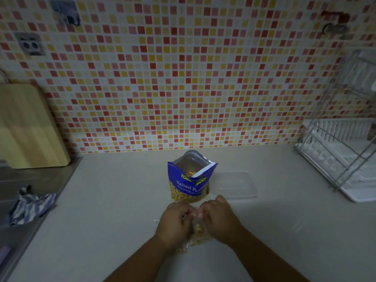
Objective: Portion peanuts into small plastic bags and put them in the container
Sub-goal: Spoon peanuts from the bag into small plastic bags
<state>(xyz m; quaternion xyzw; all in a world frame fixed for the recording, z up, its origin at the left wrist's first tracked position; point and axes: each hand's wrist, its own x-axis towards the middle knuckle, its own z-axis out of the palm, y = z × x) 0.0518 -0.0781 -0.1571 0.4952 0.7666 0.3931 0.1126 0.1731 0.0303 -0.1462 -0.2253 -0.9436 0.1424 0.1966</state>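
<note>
Left hand point(176, 219) and right hand point(218, 215) both pinch small peanut-filled plastic bag point(198, 234) at its neck, near open Salted Peanuts pouch point(190, 180).

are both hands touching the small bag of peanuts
Touching: head view shows left hand and right hand pinching the small bag at its neck.

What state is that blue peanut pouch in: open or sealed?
Open: the blue peanut pouch gapes at the top, showing silver lining and peanuts inside.
</note>
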